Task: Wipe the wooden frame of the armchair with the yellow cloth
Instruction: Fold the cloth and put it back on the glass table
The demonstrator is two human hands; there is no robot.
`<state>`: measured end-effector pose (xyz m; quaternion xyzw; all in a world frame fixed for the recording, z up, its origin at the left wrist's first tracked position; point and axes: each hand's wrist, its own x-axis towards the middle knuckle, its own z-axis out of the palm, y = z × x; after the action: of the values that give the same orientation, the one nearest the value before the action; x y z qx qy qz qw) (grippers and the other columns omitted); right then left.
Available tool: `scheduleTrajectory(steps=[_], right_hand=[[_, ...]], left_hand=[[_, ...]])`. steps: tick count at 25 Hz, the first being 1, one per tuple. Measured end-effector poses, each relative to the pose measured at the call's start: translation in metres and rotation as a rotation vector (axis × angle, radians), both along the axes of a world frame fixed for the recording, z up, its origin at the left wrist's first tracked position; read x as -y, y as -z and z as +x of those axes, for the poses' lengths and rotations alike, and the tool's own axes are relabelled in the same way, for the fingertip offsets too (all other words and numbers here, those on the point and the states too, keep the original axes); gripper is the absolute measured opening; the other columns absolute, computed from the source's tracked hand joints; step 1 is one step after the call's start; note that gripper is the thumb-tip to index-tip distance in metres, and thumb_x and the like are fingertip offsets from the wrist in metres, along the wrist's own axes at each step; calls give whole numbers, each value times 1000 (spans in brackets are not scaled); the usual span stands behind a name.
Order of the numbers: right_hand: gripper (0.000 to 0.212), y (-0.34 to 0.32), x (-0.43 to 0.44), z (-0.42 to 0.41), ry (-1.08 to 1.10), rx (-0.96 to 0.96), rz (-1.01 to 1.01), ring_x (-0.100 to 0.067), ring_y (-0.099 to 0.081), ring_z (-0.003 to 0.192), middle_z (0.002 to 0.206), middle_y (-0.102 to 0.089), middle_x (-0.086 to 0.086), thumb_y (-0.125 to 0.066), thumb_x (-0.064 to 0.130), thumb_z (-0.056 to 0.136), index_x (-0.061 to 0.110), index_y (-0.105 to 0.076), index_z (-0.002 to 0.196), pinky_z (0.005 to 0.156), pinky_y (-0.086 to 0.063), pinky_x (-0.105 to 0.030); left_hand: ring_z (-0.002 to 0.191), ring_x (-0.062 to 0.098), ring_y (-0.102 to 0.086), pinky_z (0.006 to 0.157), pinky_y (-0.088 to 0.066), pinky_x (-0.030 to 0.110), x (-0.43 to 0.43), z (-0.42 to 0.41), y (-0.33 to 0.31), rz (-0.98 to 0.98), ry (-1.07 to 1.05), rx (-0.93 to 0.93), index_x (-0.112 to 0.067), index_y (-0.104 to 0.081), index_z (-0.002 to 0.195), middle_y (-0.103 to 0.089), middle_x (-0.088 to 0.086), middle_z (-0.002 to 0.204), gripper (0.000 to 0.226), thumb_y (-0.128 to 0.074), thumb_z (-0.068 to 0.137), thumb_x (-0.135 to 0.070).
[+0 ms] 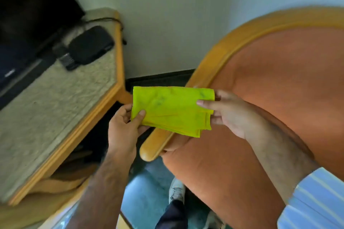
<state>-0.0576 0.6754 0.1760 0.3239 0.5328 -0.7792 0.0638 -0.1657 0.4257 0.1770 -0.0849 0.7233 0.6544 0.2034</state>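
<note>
While the head view shows the yellow cloth [172, 110] folded into a flat rectangle and held up in the air, no wiping seems to have begun at this spot: the cloth hangs above the wooden frame [214, 65] of the armchair [279, 89], over its near armrest, and whether its lower edge touches the wood cannot be told. The left hand [123, 128] pinches the cloth's left edge, thumb on top and fingers curled behind; the right hand [230, 112] pinches the right edge between thumb and fingers, so both hands are closed on the fabric. Faint dark smudges mark the cloth, which suggests it has picked up some dirt, though from where is not shown. By my reading, the person is readying the folded pad, and the whole curved rail, from the rounded armrest end near the bottom up around the back, is left to wipe

Orange upholstery fills the chair inside the light wooden rail. To the left stands a table [119, 57] with a speckled top and a matching wooden rim; a dark screen [28, 24], a black box [91, 44] and a trailing cable sit on it. A pale wall rises behind, with a dark skirting strip at its foot. Below, the floor looks glossy and greenish, and a white shoe [176, 191] shows beside the chair
</note>
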Motion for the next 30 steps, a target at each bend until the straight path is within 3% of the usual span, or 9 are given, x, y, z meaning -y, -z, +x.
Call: scheduleTrajectory(steps=[5, 10, 15, 18, 20, 24, 27, 30], right_hand=[[24, -3, 106, -82, -245, -25, 49, -15, -81, 87, 100, -84, -5, -78, 1, 87, 15, -74, 106, 63, -65, -25], [25, 33, 237, -107, -577, 30, 24, -18, -75, 85, 100, -77, -7, -69, -8, 93, 14, -71, 104, 67, -67, -27], [24, 98, 358, -98, -791, 143, 38, -17, -72, 82, 98, -75, -7, -68, -11, 92, 12, -71, 97, 70, -66, -28], [26, 151, 415, -94, -831, 217, 179, -35, -75, 105, 117, -76, -21, -74, -9, 88, 0, -73, 113, 94, -63, -52], [28, 188, 443, -94, -821, 245, 277, -42, -73, 111, 115, -77, -25, -79, -7, 84, -1, -75, 111, 97, -60, -59], [23, 254, 486, -98, -876, 217, 493, -38, -77, 96, 95, -82, -17, -93, 11, 71, 5, -78, 89, 88, -63, -59], [31, 284, 508, -101, -877, 189, 619, -33, -78, 90, 91, -81, -14, -97, 18, 68, 5, -77, 88, 83, -65, -55], [32, 299, 519, -102, -947, 147, 755, -32, -77, 88, 92, -80, -13, -96, 25, 70, 7, -76, 87, 79, -65, -48]], left_hand=[[109, 27, -74, 91, -61, 42, 126, 7, 1, 10, -332, 28, -5, -63, 127, -76, 16, 118, 30, -67, 98, -6], [87, 21, -73, 69, -64, 26, 247, 61, 38, 15, -621, 56, -14, -71, 106, -78, 7, 95, 17, -64, 98, -1], [92, 27, -69, 70, -66, 24, 344, 123, 102, -37, -854, 188, -4, -69, 116, -72, 17, 104, 22, -57, 99, 4], [91, 27, -67, 75, -62, 33, 389, 142, 147, -115, -930, 273, -10, -72, 106, -72, 15, 99, 16, -63, 97, 1], [93, 27, -66, 79, -57, 35, 410, 146, 176, -165, -939, 340, -9, -73, 106, -74, 16, 102, 15, -69, 94, -2], [91, 26, -69, 76, -58, 37, 447, 147, 238, -315, -961, 415, -5, -75, 117, -77, 20, 111, 28, -77, 88, -5], [89, 31, -72, 85, -63, 45, 468, 134, 271, -377, -973, 405, -3, -75, 117, -77, 24, 111, 31, -79, 87, -4], [89, 34, -78, 90, -64, 50, 481, 120, 288, -511, -910, 384, -8, -77, 113, -80, 17, 98, 28, -81, 85, -9]])
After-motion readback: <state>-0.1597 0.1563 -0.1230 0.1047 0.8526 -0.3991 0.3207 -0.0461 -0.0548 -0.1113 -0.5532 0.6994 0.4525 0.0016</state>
